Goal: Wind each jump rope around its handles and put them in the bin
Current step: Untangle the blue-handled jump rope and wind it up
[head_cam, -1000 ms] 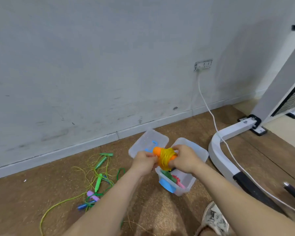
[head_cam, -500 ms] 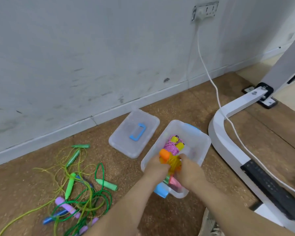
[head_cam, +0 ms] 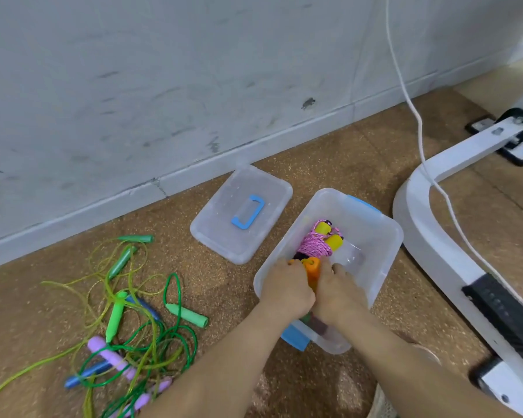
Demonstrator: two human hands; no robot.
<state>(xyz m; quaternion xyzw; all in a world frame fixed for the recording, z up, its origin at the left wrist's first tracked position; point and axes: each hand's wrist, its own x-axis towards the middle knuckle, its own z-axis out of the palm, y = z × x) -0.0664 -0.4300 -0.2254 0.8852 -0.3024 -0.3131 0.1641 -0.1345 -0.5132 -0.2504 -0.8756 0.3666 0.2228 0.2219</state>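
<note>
Head view: at centre frame your left hand (head_cam: 287, 292) and right hand (head_cam: 337, 297) both curl round the wound jump rope with orange foam handles (head_cam: 312, 268), holding it down inside the clear plastic bin with blue latches (head_cam: 385, 260). Just above it in the bin lies a pink rope bundle with yellow handles (head_cam: 317, 244). The clear plastic lid (head_cam: 218, 236) lies left of the bin, and tangled green, purple and blue loose ropes (head_cam: 115, 316) sprawl at lower left

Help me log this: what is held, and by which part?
Left hand and right hand hold the orange-handled rope bundle below its handle ends, inside the bin.
</note>
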